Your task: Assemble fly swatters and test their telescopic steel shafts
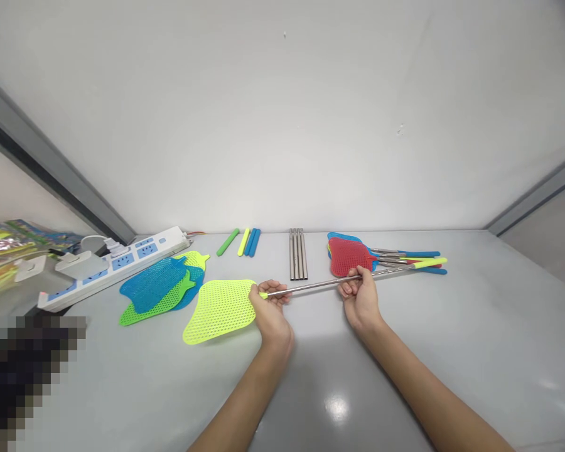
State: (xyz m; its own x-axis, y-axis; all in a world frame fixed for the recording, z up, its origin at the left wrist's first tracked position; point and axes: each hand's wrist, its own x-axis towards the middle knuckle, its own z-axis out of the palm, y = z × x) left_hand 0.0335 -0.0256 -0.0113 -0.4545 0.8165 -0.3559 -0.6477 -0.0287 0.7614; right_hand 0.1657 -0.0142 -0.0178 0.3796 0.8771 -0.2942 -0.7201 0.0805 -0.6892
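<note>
Nearest: both forearms reach in over the table. Left hand (270, 314) closed in a pinch at the neck of a yellow-green fly swatter (313, 287), where mesh head meets metal rod. Right hand (361, 298) has thumb and fingers around the rod farther along. Swatter slants across the middle, head to the left, grip end out to the right.

Risks, my judgement: a twist or pull at the neck could bend the thin plastic or work it loose from the rod. The grip end overlaps the stacked fly swatters (351, 256) in view, contact unclear; a sideways swing could snag their handles and drag the stack askew.

Surface: grey table (475, 326), smooth, slightly glossy, pale glare spots. Loose parts might slide if knocked.

Beyond, left: loose mesh heads (153, 285), blue, green and yellow, overlapping, close by a white power strip (136, 257) with plugs in it. Farther back: four metal tubes (298, 254) side by side; coloured grips (253, 242), green, yellow, two blue. Far left, blurred plastic packets (4, 251).

Farthest: plain pale wall (287, 125), a few small marks, grey trim at either side.
</note>
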